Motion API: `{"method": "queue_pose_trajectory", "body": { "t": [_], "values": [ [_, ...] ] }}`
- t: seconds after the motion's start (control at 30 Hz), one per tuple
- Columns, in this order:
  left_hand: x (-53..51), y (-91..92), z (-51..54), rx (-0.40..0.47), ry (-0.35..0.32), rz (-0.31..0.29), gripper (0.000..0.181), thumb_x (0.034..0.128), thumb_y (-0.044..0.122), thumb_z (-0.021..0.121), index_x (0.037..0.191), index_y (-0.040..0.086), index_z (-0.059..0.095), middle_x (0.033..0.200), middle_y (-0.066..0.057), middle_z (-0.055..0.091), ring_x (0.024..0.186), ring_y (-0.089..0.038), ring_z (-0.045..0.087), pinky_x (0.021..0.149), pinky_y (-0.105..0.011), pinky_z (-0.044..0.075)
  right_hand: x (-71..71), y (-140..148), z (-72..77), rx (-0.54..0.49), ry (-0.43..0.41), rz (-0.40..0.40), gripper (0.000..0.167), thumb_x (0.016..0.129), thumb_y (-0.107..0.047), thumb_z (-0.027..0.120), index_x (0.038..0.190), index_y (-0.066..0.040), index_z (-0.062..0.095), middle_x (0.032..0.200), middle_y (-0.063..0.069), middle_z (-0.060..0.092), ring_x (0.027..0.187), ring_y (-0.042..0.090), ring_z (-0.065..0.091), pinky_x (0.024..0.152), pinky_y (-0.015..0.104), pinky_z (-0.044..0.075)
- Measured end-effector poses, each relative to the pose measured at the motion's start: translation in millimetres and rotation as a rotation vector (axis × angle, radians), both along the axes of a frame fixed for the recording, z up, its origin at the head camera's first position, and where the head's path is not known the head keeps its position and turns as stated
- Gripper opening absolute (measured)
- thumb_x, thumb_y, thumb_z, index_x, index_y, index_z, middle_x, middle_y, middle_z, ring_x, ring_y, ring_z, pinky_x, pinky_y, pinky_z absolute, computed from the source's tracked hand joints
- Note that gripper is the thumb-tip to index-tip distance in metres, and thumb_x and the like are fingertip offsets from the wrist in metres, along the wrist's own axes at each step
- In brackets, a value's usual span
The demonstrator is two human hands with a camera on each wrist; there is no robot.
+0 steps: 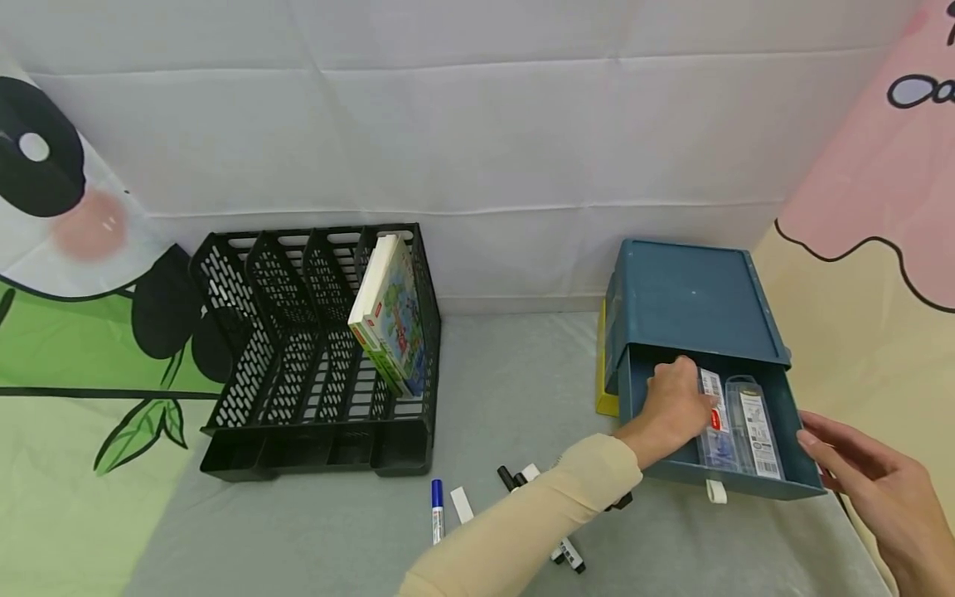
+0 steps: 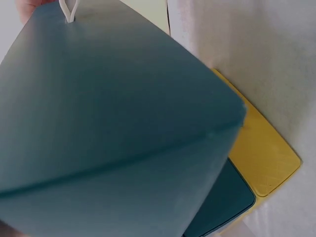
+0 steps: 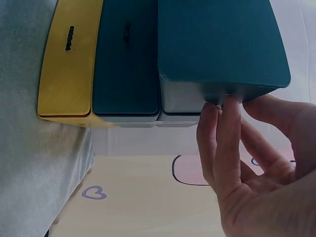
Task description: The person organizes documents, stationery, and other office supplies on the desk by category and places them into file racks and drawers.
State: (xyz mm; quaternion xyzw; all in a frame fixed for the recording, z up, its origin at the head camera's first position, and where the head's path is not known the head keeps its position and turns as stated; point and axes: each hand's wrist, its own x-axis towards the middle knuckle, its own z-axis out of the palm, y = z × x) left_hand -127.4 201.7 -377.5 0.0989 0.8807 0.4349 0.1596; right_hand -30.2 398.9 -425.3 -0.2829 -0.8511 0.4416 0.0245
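I logged one blue drawer (image 1: 779,487), jutting from its cabinet (image 1: 694,298) on the counter (image 1: 507,398): likely light, stiff, best held by the white loop (image 1: 716,492). The right hand (image 1: 884,489) touched its side, fingers extended; the left hand (image 1: 670,410) sat inside, grip hidden.

The left forearm (image 1: 515,531), in a loose cream fabric sleeve (image 1: 589,473), slants up and rightward to the left hand (image 1: 667,406), knuckles uppermost, wrist bare beyond the cuff; its fingers bend downward, their tips hidden from view. To that hand's right and slightly lower, the right hand (image 1: 880,489) angles inward, thumb apart from its fairly straight fingers, fingertips directed toward the left hand.
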Motion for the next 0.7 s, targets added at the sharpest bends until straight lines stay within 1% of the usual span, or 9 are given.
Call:
{"method": "queue_pose_trajectory", "body": {
  "t": [0.1,0.13,0.23,0.3,0.33,0.4,0.47,0.6,0.7],
  "values": [
    [0.5,2.6,0.3,-0.01,-0.011,0.0,0.012,0.0957,0.015,0.075,0.097,0.003,0.071,0.07,-0.001,0.059,0.052,-0.01,0.055,0.047,-0.022,0.041,-0.9,-0.9,1.3,0.004,-0.012,-0.005,0.07,0.099,-0.051,0.063,0.152,-0.006,0.05,0.131,0.004,0.059,0.082,0.006,0.057,0.067,0.015,0.051],
    [0.5,3.1,0.3,-0.018,-0.01,-0.001,0.012,0.0958,0.015,0.074,0.099,0.004,0.07,0.072,-0.001,0.06,0.053,-0.009,0.056,0.049,-0.021,0.043,-0.9,-1.1,1.7,0.001,-0.014,-0.005,0.07,0.099,-0.051,0.062,0.152,-0.006,0.05,0.131,0.003,0.059,0.082,0.006,0.056,0.067,0.015,0.051],
    [1.5,3.5,0.5,-0.031,-0.014,-0.003,0.017,0.0962,0.016,0.074,0.109,0.006,0.068,0.078,0.0,0.06,0.058,-0.007,0.058,0.052,-0.019,0.046,-0.4,-1.7,2.7,-0.004,-0.008,-0.001,0.069,0.1,-0.05,0.062,0.152,-0.006,0.049,0.117,-0.015,0.056,0.082,0.005,0.056,0.066,0.014,0.05],
    [2.3,3.3,0.4,-0.052,0.0,-0.017,0.018,0.0969,0.017,0.073,0.111,0.008,0.069,0.078,0.002,0.061,0.057,-0.006,0.058,0.052,-0.018,0.047,-0.5,-2.2,3.9,-0.008,0.002,0.001,0.068,0.101,-0.049,0.062,0.152,-0.005,0.049,0.112,-0.021,0.053,0.082,0.005,0.055,0.066,0.015,0.05],
    [2.8,3.0,0.1,-0.07,0.016,-0.035,0.018,0.0975,0.018,0.072,0.112,0.008,0.069,0.077,0.002,0.06,0.057,-0.005,0.058,0.051,-0.017,0.046,-0.1,-2.5,4.0,-0.008,0.005,0.001,0.068,0.101,-0.048,0.063,0.152,-0.005,0.05,0.108,-0.025,0.05,0.081,0.005,0.056,0.066,0.015,0.05],
    [4.3,2.1,-0.7,-0.099,0.055,-0.072,0.016,0.0987,0.019,0.07,0.111,0.009,0.071,0.074,0.003,0.059,0.054,-0.004,0.056,0.048,-0.016,0.045,0.1,-2.8,4.7,-0.016,0.007,-0.001,0.068,0.1,-0.048,0.063,0.152,-0.006,0.05,0.107,-0.028,0.049,0.081,0.004,0.056,0.066,0.015,0.05],
    [5.5,1.2,-1.8,-0.141,0.113,-0.11,0.014,0.0989,0.02,0.07,0.108,0.01,0.073,0.071,0.004,0.059,0.051,-0.002,0.055,0.046,-0.014,0.044,0.5,-2.6,4.5,-0.019,0.014,0.0,0.068,0.1,-0.048,0.064,0.152,-0.007,0.05,0.106,-0.029,0.049,0.081,0.003,0.056,0.066,0.014,0.05],
    [6.5,-0.8,-3.9,-0.206,0.202,-0.167,0.006,0.0984,0.017,0.072,0.099,0.012,0.074,0.068,0.006,0.057,0.049,-0.001,0.05,0.045,-0.014,0.042,1.2,-1.3,2.8,-0.021,0.02,0.003,0.068,0.099,-0.049,0.064,0.152,-0.008,0.051,0.109,-0.028,0.05,0.081,0.001,0.056,0.067,0.013,0.05],
    [6.0,-2.6,-4.9,-0.227,0.236,-0.202,0.011,0.0995,0.014,0.069,0.089,0.012,0.07,0.065,0.004,0.054,0.047,-0.003,0.048,0.044,-0.016,0.041,1.0,-0.3,1.2,-0.016,0.017,-0.001,0.067,0.099,-0.049,0.065,0.151,-0.009,0.051,0.112,-0.025,0.053,0.081,0.002,0.057,0.067,0.014,0.05]
  ]
}}
